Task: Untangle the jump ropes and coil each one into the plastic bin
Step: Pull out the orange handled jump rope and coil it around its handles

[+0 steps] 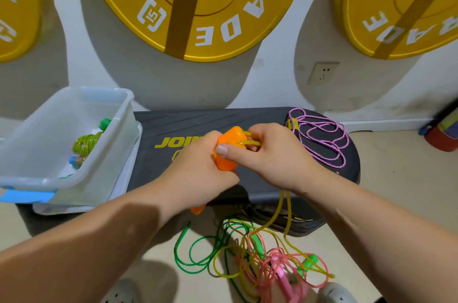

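Left hand (198, 173) holds orange handles (226, 151); right hand (270, 156) pinches yellow rope (248, 142)

Bright, even indoor light falls from above, throwing broad grey shadows of the yellow weight plates (193, 5) down the white wall (277, 79). A shadow band crosses the left forearm (99, 235). Wide-angle distortion curves the frame's edges. The ropes (272, 263) along the bottom edge look soft, possibly motion blur.
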